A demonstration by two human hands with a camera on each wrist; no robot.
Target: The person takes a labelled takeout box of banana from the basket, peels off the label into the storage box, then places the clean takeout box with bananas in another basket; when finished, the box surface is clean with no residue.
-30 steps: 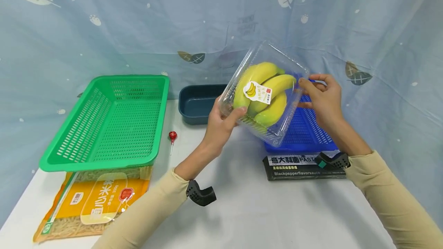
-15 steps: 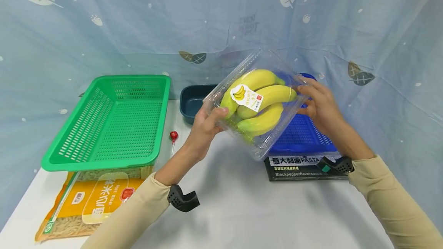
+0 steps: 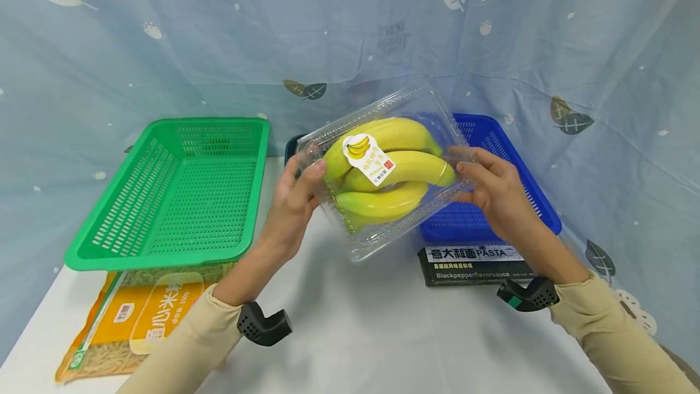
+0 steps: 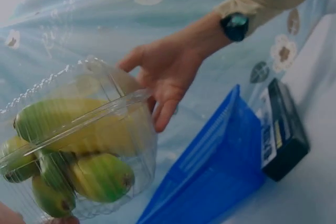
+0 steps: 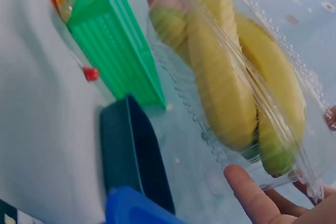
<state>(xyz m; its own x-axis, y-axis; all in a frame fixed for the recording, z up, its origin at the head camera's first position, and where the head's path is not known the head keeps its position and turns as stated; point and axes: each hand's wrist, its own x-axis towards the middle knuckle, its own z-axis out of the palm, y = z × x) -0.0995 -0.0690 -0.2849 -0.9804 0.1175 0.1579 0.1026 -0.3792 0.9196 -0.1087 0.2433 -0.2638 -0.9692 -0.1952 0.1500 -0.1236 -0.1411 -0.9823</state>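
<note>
Above a white table (image 3: 383, 333), right of a green basket (image 3: 254, 199) and partly hiding a blue basket (image 3: 524, 169), a clear plastic container (image 3: 377, 243) of yellow-green bananas (image 3: 407, 169) is held tilted in mid-air. The left hand (image 3: 290, 202) pinches its left end between thumb and fingers, and the right hand (image 3: 494, 187) pinches its right end likewise. A black box (image 3: 476, 267) printed "PASTA" lies just in front of the blue basket, an orange packet (image 3: 131, 321) partly behind the green basket's near rim.

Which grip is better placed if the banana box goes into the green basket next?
Left, I'd judge: the left grip holds the banana box at the end nearer the green basket; the right grip holds the opposite end, nearer the blue basket.
</note>
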